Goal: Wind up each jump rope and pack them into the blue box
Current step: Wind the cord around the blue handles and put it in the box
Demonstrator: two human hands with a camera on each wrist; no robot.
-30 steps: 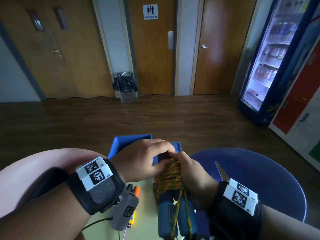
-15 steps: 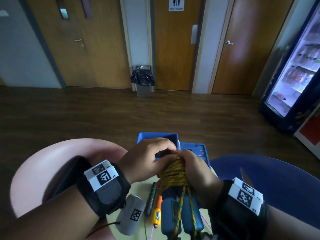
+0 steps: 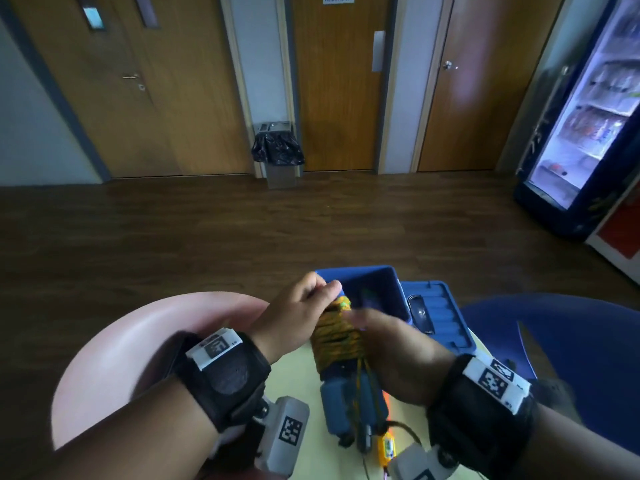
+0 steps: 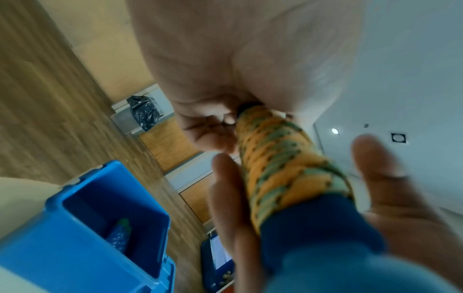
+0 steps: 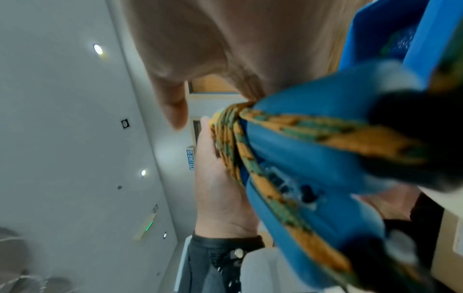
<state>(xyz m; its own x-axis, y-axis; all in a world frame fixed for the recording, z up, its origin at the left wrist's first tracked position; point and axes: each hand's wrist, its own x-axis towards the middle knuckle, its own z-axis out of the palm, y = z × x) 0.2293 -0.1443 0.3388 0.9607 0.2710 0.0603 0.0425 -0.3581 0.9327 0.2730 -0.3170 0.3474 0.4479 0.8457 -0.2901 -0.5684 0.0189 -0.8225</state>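
Note:
A jump rope (image 3: 337, 336), orange and green cord wound round two blue handles (image 3: 349, 407), is held upright over the pale table (image 3: 294, 372). My left hand (image 3: 325, 289) pinches the top end of the wound cord (image 4: 273, 158), fingers curled. My right hand (image 3: 360, 317) is blurred beside the bundle, with straight fingers (image 4: 225, 198) and thumb flanking it. The open blue box (image 3: 367, 275) stands just behind the bundle. A blue and green item (image 4: 120, 234) lies inside the blue box (image 4: 75, 257). The right wrist view shows the handles (image 5: 313, 142) close up.
The box's blue lid (image 3: 440, 317) lies to its right. An orange-handled item (image 3: 388, 448) lies on the table near me. A pink round seat (image 3: 138, 341) is at the left, a blue one (image 3: 571, 341) at the right. A bin (image 3: 277, 150) and a fridge (image 3: 588, 116) stand across the floor.
My right hand has loosened from its grip on the bundle and its fingers have straightened. The left hand keeps hold of the top. The head view has tilted down and shifted left.

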